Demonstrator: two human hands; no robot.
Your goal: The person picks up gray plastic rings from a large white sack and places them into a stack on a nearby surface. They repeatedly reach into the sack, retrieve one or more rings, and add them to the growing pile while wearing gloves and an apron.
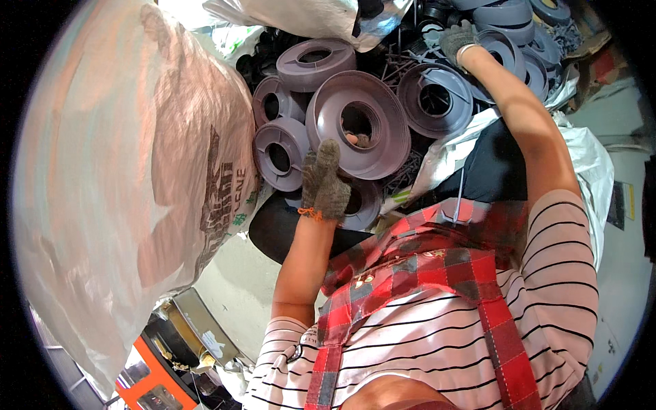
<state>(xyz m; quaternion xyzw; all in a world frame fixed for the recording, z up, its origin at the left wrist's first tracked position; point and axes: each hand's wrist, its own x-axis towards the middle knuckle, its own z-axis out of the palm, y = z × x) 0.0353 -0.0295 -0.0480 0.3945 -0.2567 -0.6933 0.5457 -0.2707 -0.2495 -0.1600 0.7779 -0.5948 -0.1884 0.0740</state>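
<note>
My left hand (326, 179), in a grey knit glove with an orange cord at the wrist, grips a large grey plastic flanged ring (391, 130). Its thumb lies on the near rim, and fingertips show through the central hole. At the upper right my gloved right hand (458, 42) reaches into the heap with its fingers curled. A small pale grey piece (432, 32) is beside them; what they hold, if anything, is hidden. Between my hands lies another wide grey ring (435, 101). Smaller ribbed rings (280, 154) sit left of the held one.
A bulky white woven sack (137, 171) fills the left side. Another white sack (294, 17) is at the far edge of the heap. More grey rings (506, 17) and thin plastic sticks (564, 37) lie at the far right. An orange object (154, 376) stands at lower left.
</note>
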